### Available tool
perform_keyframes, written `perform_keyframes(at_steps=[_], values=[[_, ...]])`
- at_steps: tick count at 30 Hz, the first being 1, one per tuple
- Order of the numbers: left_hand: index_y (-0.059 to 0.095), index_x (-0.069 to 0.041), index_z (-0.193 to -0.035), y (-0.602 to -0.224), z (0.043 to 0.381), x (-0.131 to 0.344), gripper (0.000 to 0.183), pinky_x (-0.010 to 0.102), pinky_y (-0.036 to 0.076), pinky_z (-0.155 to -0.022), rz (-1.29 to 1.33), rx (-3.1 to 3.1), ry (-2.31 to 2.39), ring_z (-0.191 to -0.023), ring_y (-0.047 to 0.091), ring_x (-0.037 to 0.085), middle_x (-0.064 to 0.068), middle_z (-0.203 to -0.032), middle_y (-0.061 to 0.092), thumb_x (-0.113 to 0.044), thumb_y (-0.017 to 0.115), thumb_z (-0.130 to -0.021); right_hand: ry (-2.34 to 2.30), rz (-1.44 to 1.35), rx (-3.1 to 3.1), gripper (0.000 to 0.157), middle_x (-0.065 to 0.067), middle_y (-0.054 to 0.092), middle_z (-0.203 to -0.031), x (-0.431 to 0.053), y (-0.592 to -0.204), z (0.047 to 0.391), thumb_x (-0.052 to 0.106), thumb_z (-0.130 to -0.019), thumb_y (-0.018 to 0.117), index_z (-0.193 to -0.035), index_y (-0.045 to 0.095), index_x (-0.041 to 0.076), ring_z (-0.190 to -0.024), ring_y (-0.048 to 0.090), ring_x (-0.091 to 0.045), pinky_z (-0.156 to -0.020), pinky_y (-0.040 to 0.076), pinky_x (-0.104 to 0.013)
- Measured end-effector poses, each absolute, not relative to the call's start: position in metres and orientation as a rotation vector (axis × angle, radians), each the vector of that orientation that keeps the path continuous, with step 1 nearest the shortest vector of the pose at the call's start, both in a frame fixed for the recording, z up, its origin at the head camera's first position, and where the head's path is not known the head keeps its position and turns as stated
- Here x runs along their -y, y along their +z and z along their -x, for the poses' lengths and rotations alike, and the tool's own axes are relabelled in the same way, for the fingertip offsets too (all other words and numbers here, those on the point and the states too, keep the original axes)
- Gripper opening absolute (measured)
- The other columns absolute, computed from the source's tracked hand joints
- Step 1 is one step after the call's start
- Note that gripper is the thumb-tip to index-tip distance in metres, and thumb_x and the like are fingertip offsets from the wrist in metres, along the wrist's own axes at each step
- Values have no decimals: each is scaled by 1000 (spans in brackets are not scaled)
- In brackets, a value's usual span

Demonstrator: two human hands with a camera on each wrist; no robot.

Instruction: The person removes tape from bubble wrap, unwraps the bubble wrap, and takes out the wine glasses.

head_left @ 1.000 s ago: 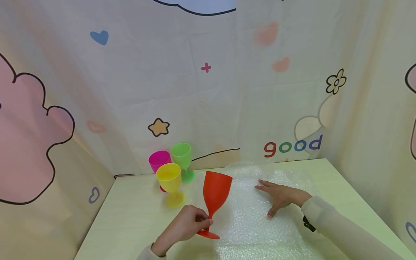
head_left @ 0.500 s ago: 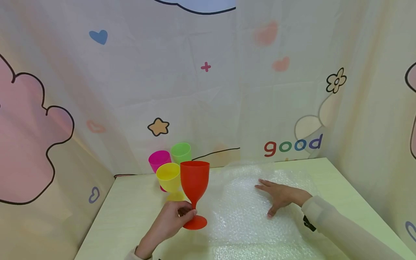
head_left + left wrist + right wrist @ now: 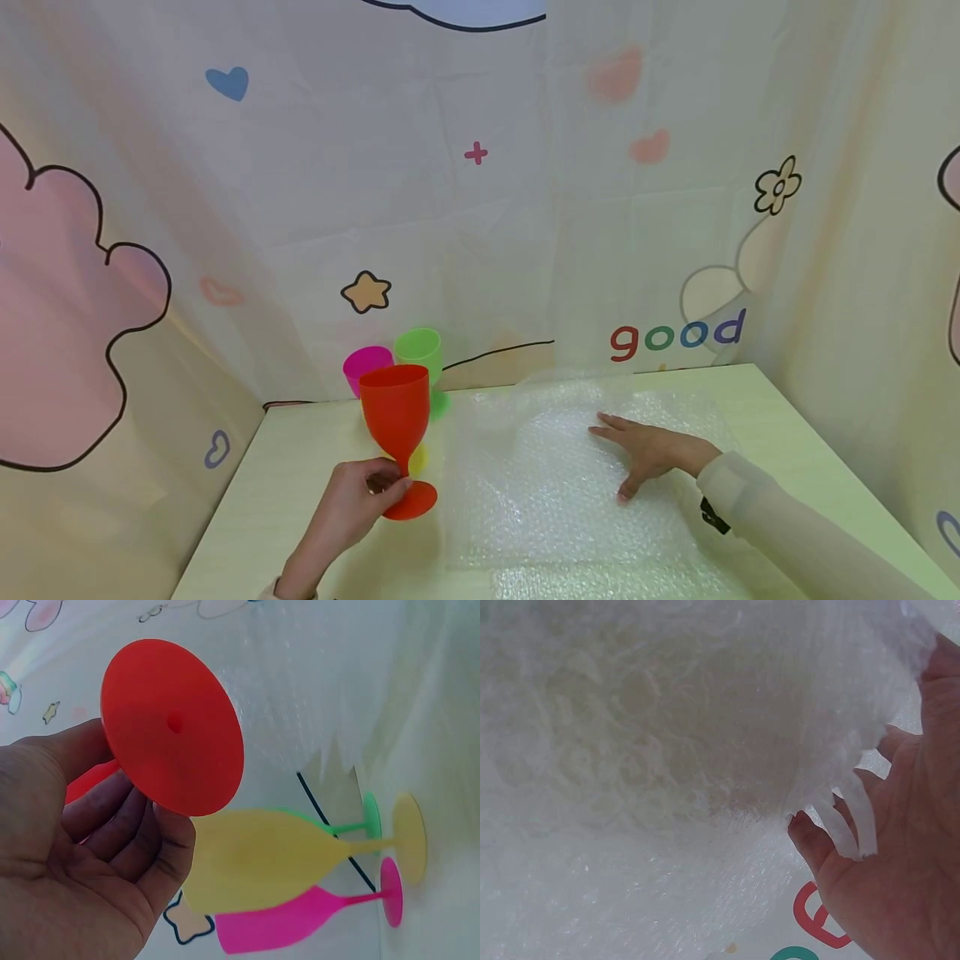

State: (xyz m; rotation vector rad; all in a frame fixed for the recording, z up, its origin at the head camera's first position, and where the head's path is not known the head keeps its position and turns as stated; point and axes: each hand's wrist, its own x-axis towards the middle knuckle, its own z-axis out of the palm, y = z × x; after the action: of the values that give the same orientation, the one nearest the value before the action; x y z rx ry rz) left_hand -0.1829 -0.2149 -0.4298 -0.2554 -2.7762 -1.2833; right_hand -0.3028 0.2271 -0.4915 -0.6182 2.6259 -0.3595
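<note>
In the head view my left hand pinches the stem of a red plastic goblet just above its foot. The goblet is nearly upright, and its round base faces the left wrist camera. Behind it stand a magenta goblet, a light green goblet and a yellow goblet, mostly hidden in the head view. To the right, my right hand rests with spread fingers on a clear sheet of bubble wrap. In the right wrist view, wrap partly covers its fingers.
The pale tabletop reaches back to a printed curtain, which also hangs along both sides. A second strip of bubble wrap lies at the front edge. A dark wrist strap sits at the right sleeve.
My left hand has carried the red goblet leftward, from beside the wrap to in front of the yellow one, turning it from tilted to nearly upright. My right hand has stayed put.
</note>
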Motion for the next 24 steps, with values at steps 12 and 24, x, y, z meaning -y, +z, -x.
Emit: perform_keyframes(at_steps=[12,24], values=[[72,-21,-84,-437,186,243,5,20,50,-62,41,2756,-1239,-70,60,8,-5,-77,69,-20,73,-79,-350,620,-2629,111,-2,9,-159,-227,-492,303,55,-55,80,-148,25,29,-144,18,-33,-109,23,-62],[72,-12,-87,-441,197,278,9,21,54,-67,20,2724,-1092,-74,67,13,3,-82,72,-19,72,-81,-368,612,-2624,110,-3,9,-159,-227,-490,301,53,-56,81,-148,25,28,-144,18,-34,-108,22,-64]])
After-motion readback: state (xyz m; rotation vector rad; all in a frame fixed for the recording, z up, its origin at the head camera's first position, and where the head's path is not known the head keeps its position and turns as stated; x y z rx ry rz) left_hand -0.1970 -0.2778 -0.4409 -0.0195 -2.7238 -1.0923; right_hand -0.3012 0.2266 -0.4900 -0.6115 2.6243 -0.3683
